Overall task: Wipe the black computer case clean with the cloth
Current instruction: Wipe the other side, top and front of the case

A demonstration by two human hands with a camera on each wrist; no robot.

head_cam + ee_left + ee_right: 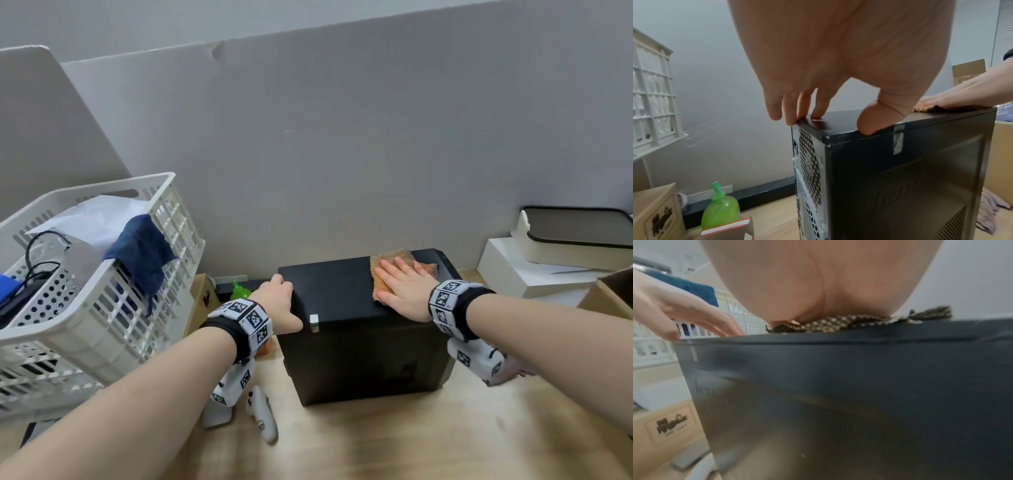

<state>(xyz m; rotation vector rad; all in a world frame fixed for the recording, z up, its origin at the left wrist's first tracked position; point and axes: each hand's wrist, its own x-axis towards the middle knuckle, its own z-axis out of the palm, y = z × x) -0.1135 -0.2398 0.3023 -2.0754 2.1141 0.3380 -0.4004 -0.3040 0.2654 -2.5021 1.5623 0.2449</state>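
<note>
A: What is shown in the head view?

B: The black computer case (366, 329) is stood on the wooden table (411, 445), lower centre of the frame. The orange cloth (383, 274) is pressed flat on the case's top, toward the right end, by the right hand (404, 291) with fingers laid out straight. The left end of the top is steadied by the left hand (281, 301). The long axis of the top is run left to right across the frame, so the unwiped stretch is judged to lie leftward of the cloth, toward the left hand. A white basket (161, 192) is seen at left.

A: And the left wrist view?

B: The left fingers (818, 107) are rested on the case's rear top edge, the thumb (875, 120) pressed on the near edge; nothing is enclosed. Raised lettering is seen on the side panel, too dim to be read. A green bottle (721, 209) is stood lower left.

A: The right wrist view?

B: The cloth's mesh is seen trapped under the palm at upper centre. Faint letters on the panel cannot be read surely; a logo on a cardboard box (670, 423), lower left, is blurred.
</note>
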